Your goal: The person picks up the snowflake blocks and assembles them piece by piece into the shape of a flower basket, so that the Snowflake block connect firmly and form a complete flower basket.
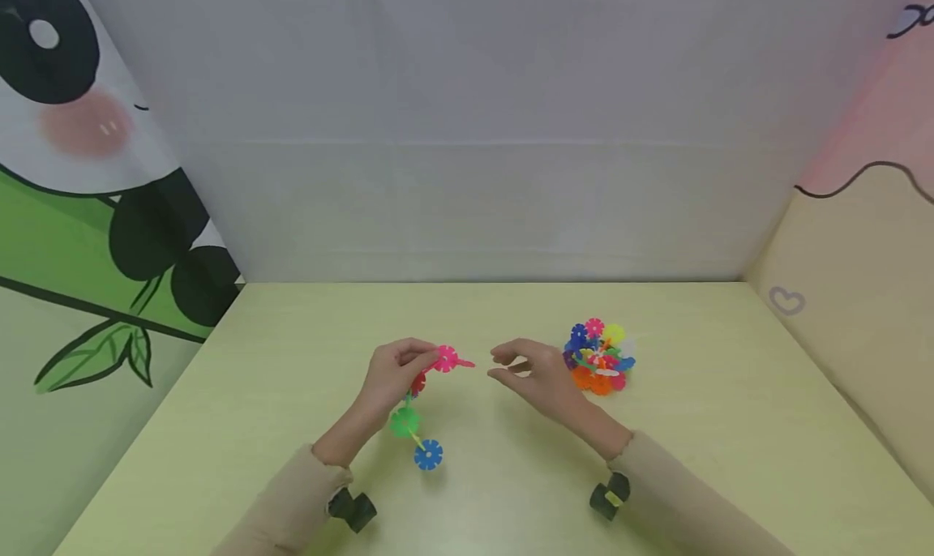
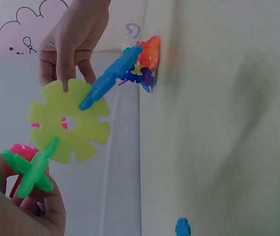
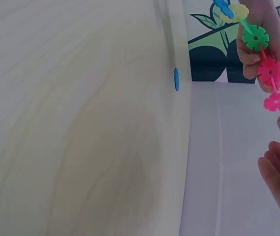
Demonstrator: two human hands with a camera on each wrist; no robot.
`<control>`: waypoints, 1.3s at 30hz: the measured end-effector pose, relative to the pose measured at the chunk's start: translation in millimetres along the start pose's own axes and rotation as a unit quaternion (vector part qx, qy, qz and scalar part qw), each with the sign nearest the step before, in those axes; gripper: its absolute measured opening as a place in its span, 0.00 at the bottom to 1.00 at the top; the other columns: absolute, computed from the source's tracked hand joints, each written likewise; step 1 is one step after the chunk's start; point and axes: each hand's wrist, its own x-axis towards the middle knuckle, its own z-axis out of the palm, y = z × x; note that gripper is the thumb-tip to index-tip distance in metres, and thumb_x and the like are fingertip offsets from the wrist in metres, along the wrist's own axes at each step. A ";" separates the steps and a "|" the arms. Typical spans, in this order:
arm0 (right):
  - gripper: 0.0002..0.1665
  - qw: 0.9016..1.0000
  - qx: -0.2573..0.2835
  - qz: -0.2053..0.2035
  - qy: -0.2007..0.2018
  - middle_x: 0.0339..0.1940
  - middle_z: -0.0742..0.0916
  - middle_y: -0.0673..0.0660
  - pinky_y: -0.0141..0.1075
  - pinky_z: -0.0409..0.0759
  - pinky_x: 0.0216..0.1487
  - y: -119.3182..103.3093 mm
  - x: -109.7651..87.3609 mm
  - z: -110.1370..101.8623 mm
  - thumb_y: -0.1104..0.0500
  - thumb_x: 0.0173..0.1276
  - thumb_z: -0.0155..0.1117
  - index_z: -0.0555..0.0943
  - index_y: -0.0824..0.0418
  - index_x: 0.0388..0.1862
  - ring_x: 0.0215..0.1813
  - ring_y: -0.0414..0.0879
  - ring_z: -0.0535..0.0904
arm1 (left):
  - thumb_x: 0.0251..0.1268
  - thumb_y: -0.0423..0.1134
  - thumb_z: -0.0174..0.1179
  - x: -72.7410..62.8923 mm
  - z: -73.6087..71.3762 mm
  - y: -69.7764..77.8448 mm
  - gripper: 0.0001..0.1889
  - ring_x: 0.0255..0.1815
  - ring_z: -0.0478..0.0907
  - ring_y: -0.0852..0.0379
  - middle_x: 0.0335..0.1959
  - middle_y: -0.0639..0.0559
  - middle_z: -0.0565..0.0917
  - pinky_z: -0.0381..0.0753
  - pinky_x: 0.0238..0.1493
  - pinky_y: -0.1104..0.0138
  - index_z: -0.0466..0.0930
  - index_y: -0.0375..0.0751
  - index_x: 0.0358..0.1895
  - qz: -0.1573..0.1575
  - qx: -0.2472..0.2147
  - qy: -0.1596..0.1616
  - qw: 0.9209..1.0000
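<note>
My left hand (image 1: 394,374) pinches a chain of interlocking plastic snowflake discs near its pink end. One pink disc (image 1: 447,359) faces up at the fingertips, and another pink disc (image 3: 277,102) juts from it toward the right hand. Below the hand hang a green disc (image 1: 404,421), a yellow disc (image 2: 83,140) and, at the lower end, a blue disc (image 1: 428,455). Across a small gap, my right hand (image 1: 536,378) has its thumb and fingers apart, with nothing seen between them.
A heap of mixed-colour snowflake discs (image 1: 598,361) lies on the pale table (image 1: 693,426), just beyond the right hand. A lone blue disc (image 3: 176,79) is on the table in both wrist views. Behind stands a white back wall (image 1: 467,175), with printed side panels.
</note>
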 end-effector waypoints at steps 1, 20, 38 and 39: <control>0.13 1.000 0.006 0.018 -0.010 0.41 0.90 0.64 0.37 0.88 0.41 2.2 1.8 2.3 0.66 0.59 0.72 0.84 0.67 0.44 0.41 0.54 0.86 | 0.68 0.38 0.62 0.6 -5.3 -2.0 0.12 0.35 0.80 0.59 0.42 0.43 0.89 0.75 0.32 0.75 0.84 0.35 0.48 -0.004 0.005 0.001 1.000; 0.26 0.959 0.056 0.168 -0.222 0.44 0.85 0.61 0.26 0.77 0.40 19.9 60.5 104.9 0.62 0.59 0.74 0.80 0.67 0.56 0.41 0.44 0.80 | 0.71 0.44 0.60 1.0 -79.1 -20.9 0.19 0.24 0.69 0.63 0.35 0.61 0.86 0.72 0.25 0.71 0.79 0.34 0.57 -0.018 0.055 0.019 0.998; 0.15 0.946 -0.018 0.166 -0.277 0.40 0.86 0.54 0.28 0.76 0.46 15.2 67.5 124.6 0.60 0.59 0.74 0.82 0.60 0.44 0.41 0.40 0.76 | 0.71 0.41 0.59 -4.5 -83.5 -17.8 0.19 0.23 0.70 0.64 0.30 0.65 0.84 0.72 0.24 0.72 0.78 0.31 0.56 -0.015 0.027 0.010 0.999; 0.15 0.946 -0.018 0.166 -0.276 0.39 0.85 0.54 0.28 0.75 0.45 13.8 66.9 122.5 0.61 0.59 0.74 0.81 0.60 0.44 0.40 0.40 0.76 | 0.71 0.41 0.59 -4.9 -82.4 -16.8 0.18 0.23 0.69 0.64 0.30 0.65 0.84 0.72 0.24 0.72 0.78 0.30 0.56 -0.011 0.026 0.008 1.000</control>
